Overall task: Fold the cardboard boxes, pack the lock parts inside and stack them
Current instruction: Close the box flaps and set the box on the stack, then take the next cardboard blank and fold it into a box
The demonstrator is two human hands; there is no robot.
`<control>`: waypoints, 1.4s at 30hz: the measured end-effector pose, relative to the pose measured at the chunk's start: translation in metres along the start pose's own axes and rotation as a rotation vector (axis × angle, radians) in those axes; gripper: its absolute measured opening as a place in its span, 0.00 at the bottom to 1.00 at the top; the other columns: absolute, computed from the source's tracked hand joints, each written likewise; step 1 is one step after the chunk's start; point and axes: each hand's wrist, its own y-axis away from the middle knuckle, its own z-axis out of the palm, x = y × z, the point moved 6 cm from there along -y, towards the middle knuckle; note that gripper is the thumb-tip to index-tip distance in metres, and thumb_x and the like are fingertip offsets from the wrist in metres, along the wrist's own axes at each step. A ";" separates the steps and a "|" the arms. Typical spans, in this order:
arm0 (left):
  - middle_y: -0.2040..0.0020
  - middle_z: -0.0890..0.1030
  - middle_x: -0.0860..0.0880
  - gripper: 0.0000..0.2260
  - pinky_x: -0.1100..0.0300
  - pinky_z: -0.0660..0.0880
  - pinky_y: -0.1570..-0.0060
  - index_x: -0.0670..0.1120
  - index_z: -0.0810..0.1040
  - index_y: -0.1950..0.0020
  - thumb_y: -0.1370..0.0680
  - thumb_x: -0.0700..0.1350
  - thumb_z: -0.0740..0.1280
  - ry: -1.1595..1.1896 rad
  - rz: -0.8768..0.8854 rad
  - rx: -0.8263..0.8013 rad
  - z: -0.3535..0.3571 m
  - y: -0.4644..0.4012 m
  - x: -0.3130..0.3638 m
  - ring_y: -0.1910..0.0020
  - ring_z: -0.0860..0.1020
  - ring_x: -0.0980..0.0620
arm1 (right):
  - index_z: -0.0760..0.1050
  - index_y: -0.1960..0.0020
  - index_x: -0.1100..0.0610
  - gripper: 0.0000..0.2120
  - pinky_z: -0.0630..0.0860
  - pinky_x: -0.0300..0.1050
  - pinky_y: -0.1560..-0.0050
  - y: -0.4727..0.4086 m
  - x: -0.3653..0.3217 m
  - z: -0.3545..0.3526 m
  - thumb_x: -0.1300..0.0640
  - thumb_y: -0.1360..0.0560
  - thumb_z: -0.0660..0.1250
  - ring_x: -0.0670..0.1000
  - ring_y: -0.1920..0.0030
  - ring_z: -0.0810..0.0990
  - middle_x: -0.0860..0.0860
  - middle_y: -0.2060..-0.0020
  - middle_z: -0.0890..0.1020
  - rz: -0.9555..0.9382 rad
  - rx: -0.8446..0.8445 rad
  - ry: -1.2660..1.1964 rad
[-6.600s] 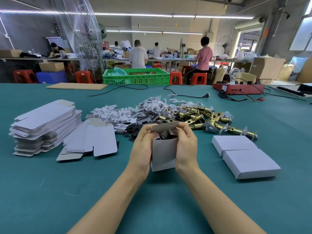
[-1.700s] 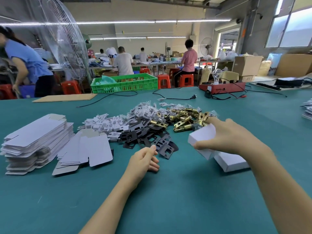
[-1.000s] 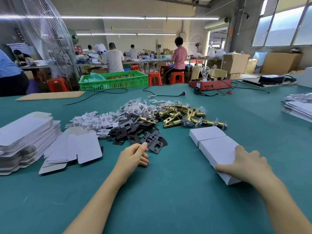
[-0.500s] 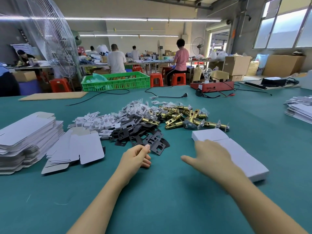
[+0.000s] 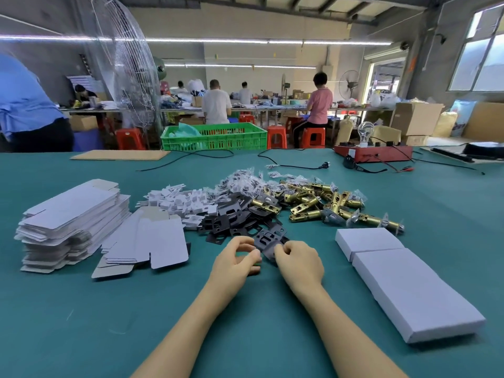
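Observation:
My right hand [image 5: 297, 259] pinches the near edge of a black lock plate [image 5: 268, 240] at the front of the pile of black plates [image 5: 234, 216]. My left hand [image 5: 237, 257] curls in a C shape, its fingertips on the same plate's left edge. Closed white boxes [image 5: 417, 293] lie in a row on my right, with another one [image 5: 368, 241] behind them. A stack of flat box blanks [image 5: 71, 222] stands at the left, with loose blanks [image 5: 152, 241] beside it. Brass latches [image 5: 321, 205], white plastic pieces [image 5: 185, 200] and bagged screws [image 5: 245, 181] lie behind the plates.
On the far side of the green table [image 5: 245, 323] are a green crate [image 5: 215, 137], a cardboard sheet [image 5: 120, 154], black cables [image 5: 297, 166] and a red device with a bulb [image 5: 373, 152]. A person in blue [image 5: 27, 110] bends at the far left. A wire fan [image 5: 128, 77] stands behind.
My right hand left the closed boxes on the right and came left to the black plate. My left hand opened from a loose fist onto the plate's edge.

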 end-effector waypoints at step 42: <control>0.47 0.85 0.43 0.09 0.50 0.77 0.48 0.37 0.85 0.50 0.24 0.40 0.67 -0.881 1.044 0.218 0.014 0.042 0.045 0.44 0.83 0.44 | 0.74 0.55 0.61 0.08 0.76 0.40 0.70 0.002 -0.021 0.026 0.59 0.20 0.61 0.48 0.70 0.79 0.54 0.66 0.81 0.207 -0.466 -1.369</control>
